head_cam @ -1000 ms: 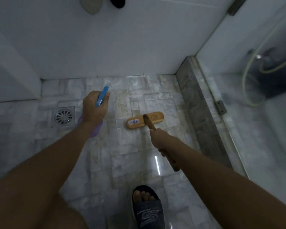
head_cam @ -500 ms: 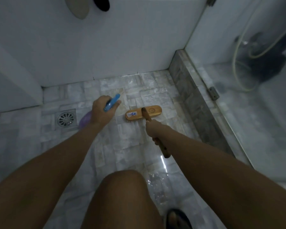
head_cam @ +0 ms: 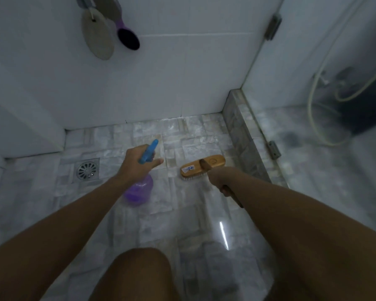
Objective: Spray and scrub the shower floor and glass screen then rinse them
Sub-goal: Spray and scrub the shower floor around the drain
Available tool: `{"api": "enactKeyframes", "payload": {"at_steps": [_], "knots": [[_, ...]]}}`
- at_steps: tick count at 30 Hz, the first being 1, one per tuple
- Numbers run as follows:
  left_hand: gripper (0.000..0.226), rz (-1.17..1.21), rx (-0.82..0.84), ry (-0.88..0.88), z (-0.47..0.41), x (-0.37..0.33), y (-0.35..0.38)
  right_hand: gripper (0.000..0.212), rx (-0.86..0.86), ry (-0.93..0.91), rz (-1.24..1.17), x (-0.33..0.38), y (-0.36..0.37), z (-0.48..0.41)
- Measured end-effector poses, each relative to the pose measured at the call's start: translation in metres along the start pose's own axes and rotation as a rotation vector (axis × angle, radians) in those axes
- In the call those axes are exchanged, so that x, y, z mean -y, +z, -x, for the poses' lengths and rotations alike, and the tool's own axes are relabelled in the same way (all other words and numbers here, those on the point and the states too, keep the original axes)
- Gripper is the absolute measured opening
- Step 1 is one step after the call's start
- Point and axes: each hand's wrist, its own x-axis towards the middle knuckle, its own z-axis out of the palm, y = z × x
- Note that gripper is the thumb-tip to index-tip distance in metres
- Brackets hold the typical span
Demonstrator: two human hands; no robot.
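Left hand (head_cam: 137, 165) gripped the bottle (head_cam: 139, 191) at its neck, fingers curled round it. The blue nozzle pointed toward the back wall (head_cam: 161, 83) and the purple body hung below the wrist. Trigger finger was hidden behind the hand, so pressing could not be told. Whether the bottle base touched the floor (head_cam: 178, 216) could not be told either.

Right hand (head_cam: 218, 179) was closed round the brush (head_cam: 202, 166) handle, thumb side hidden. The handle end stuck out behind the hand, partly covered by the forearm. The brush head lay bristles down on the floor, just right of the bottle and near the curb (head_cam: 239, 135). Label on its wooden back was illegible.

Drain (head_cam: 87, 169) sat in the floor left of the bottle. The screen (head_cam: 302, 72) stood on the curb at right, with two hinges in view. Behind it were a hose (head_cam: 313, 109) and a dark shape, too blurred to identify.

On the wall hung an oval pad (head_cam: 98, 38) and a hairbrush (head_cam: 128, 39), their tops cut off by the frame edge. A knee (head_cam: 139, 272) filled the bottom centre, with nothing below it in frame.
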Motion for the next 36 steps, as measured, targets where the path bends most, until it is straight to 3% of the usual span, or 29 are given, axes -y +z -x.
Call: {"api": "enactKeyframes", "payload": {"at_steps": [5, 9, 17, 19, 22, 26, 33, 36], "knots": [[0.023, -0.067, -0.002, 0.069, -0.015, -0.018, 0.007, 0.019, 0.053, -0.063, 0.021, -0.006, -0.025, -0.021], [0.022, -0.103, -0.003, 0.108, -0.021, -0.027, 0.011, 0.027, 0.124, -0.04, 0.096, -0.014, -0.025, -0.028], [0.018, -0.02, -0.061, 0.085, -0.042, -0.016, 0.044, 0.017, 0.176, -0.093, 0.242, -0.002, -0.049, -0.028], [0.019, 0.053, -0.056, 0.042, -0.048, -0.019, 0.056, 0.018, 0.114, -0.137, 0.202, -0.004, -0.048, -0.031], [0.039, 0.165, -0.11, -0.024, -0.061, -0.02, 0.073, 0.021, 0.086, -0.117, 0.131, -0.007, -0.029, -0.037], [0.055, 0.11, -0.198, -0.011, -0.067, -0.014, 0.092, 0.026, 0.011, -0.091, -0.017, -0.018, -0.004, -0.039], [0.045, 0.102, -0.107, -0.055, -0.071, -0.023, 0.102, 0.036, -0.042, -0.086, -0.107, -0.02, 0.002, -0.021], [0.048, 0.049, -0.154, -0.005, -0.074, -0.021, 0.101, 0.039, -0.058, -0.085, -0.126, -0.023, 0.005, -0.016]]}}
